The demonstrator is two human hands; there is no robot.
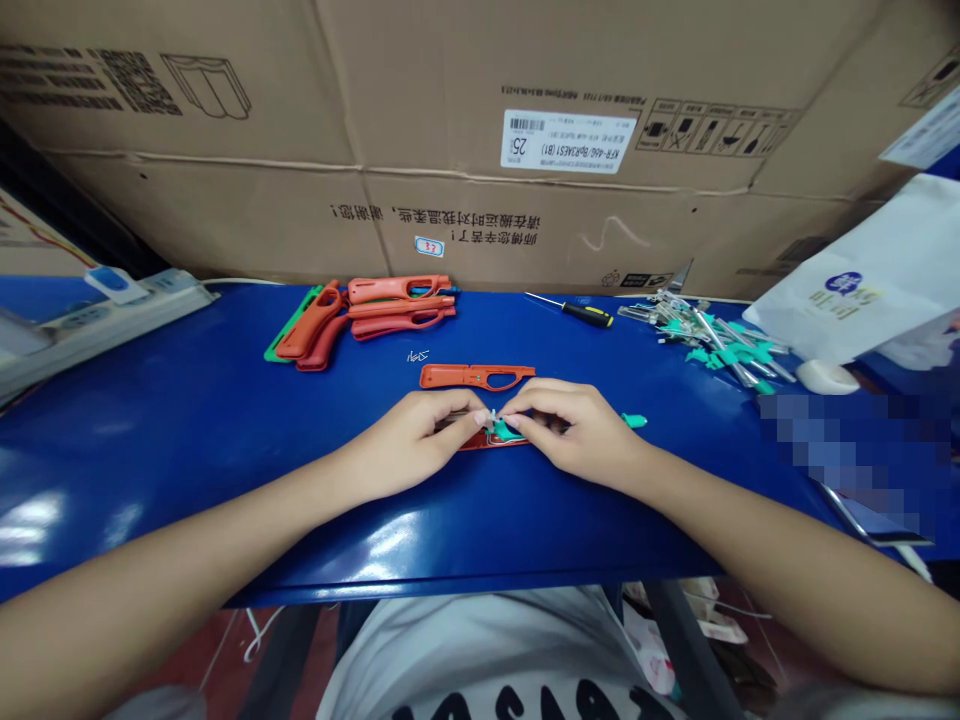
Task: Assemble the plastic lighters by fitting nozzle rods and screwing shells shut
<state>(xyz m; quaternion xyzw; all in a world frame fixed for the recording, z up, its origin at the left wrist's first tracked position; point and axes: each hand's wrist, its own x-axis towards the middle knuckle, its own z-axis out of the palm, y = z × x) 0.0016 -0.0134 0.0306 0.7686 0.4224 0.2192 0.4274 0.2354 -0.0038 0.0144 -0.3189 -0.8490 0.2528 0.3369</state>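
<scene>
Item: my left fingers (471, 420) and right fingers (526, 428), pinched nearly closed on a white-and-green piece (504, 431), over an orange shell (475, 442) on the tabletop (225, 410), apparently steadying it from both sides.

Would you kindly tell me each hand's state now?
Left hand: closed at the white part, hold unclear.
Right hand: closed at the green piece, hold unclear.
</scene>
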